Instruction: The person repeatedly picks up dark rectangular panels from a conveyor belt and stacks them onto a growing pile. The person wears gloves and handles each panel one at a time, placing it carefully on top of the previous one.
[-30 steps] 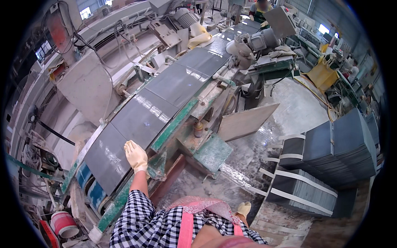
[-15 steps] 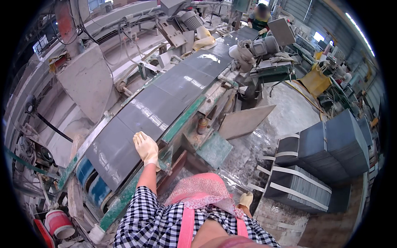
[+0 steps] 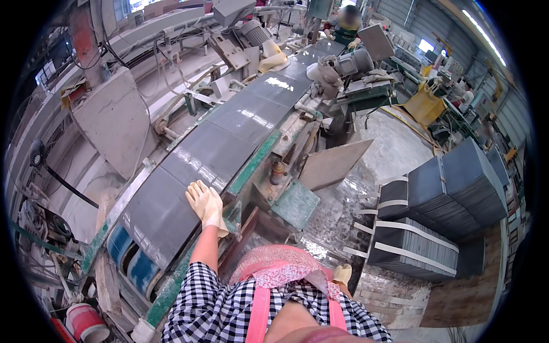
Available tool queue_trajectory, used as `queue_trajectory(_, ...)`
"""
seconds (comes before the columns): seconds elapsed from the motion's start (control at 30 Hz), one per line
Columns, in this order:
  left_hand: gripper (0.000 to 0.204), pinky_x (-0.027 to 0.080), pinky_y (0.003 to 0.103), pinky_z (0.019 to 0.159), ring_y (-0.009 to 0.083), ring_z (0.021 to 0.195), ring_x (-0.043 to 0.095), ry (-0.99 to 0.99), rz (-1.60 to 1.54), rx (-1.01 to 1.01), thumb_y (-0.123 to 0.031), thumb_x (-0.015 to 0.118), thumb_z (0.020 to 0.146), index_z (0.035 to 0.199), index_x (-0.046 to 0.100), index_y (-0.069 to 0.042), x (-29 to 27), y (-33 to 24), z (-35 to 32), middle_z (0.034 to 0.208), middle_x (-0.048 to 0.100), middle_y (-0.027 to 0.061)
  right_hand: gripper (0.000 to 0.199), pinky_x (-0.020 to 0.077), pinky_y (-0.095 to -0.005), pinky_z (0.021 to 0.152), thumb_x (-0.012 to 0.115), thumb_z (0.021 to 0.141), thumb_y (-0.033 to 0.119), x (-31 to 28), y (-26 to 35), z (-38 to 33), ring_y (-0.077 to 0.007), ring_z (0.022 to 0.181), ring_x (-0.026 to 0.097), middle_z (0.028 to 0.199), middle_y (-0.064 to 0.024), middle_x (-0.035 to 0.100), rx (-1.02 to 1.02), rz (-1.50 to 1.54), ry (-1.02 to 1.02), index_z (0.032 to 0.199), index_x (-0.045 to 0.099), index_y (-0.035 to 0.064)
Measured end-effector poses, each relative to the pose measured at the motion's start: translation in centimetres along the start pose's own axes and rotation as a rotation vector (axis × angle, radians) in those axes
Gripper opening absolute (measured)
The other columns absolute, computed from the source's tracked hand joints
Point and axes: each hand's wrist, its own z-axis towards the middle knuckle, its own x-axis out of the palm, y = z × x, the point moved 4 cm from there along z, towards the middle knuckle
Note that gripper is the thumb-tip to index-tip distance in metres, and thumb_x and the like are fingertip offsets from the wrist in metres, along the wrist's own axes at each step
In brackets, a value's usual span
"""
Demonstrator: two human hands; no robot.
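Note:
A row of dark grey glossy tiles (image 3: 240,123) lies on a long conveyor with green side rails (image 3: 254,163), running from near me to the far end. My left hand (image 3: 205,204), in a pale glove, lies flat with its fingers stretched on the right edge of the nearest tile (image 3: 163,214). My right hand (image 3: 342,274), also gloved, hangs low at my side, away from the conveyor; only a small part shows and nothing is visible in it.
A loose brown tile (image 3: 333,166) leans against the machine's right side. Strapped stacks of dark tiles (image 3: 426,228) stand on the wet floor to the right. A grey motor (image 3: 346,63) sits beside the belt. Another person (image 3: 347,26) works at the far end. A red bucket (image 3: 86,323) stands lower left.
My left hand has shifted a little forward and right along the tile edge, still flat on it. My view has tilted up, showing more of the belt.

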Motion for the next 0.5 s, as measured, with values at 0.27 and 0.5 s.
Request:
queue_trajectory(0.27,0.047,0.027,0.049,0.115,0.0353,0.129,0.048,-0.001,-0.022,0.0,-0.028,0.047,0.095,0.131,0.054,0.001,0.8,-0.1,-0.2,0.134,0.055,0.0203,0.026,0.0497,-0.0439,0.07,0.057,0.08,0.01,0.1,-1.2,-0.1,-0.0342,0.074,0.063,0.083,-0.0209,0.065,-0.107,-0.04,-0.095,0.1,0.06,-0.0058)
queue_trajectory(0.5,0.046,0.028,0.05,0.114,0.0344,0.13,0.048,0.016,-0.003,-0.004,-0.027,0.045,0.096,0.134,0.053,-0.001,0.1,-0.4,0.0,0.136,0.055,0.0184,0.029,0.0503,-0.0438,0.078,0.058,0.082,0.014,0.2,-1.3,0.2,-0.0396,0.085,0.065,0.088,-0.0238,0.066,-0.121,-0.106,-0.06,0.103,0.062,-0.0054)
